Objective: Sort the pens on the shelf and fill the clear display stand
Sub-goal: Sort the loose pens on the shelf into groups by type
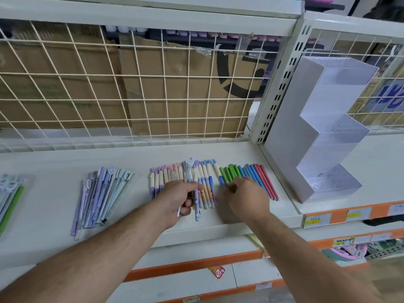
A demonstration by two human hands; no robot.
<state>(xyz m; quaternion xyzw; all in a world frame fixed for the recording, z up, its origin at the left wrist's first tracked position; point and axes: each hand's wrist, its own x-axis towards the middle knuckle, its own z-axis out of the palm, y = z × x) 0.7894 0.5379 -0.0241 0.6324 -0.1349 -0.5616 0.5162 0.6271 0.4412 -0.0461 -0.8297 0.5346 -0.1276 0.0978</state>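
Gripping one pen [188, 174], left fingers [188, 203] curl; right fingers [238, 183] seemingly pinch one green pen [233, 189].

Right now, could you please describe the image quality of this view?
Head view: the wide angle bows the shelf and wire grid; light is even, a soft shadow beside the right hand; pens are sharp, the lower right corner smeared; no harsh glare on the display stand.

No text is legible — the shelf-edge price tags [317, 220] and blue box lettering [391, 97] blur.

Green pens [228, 173], blue pens [251, 174] and red pens [266, 179]; white shelf [54, 162].
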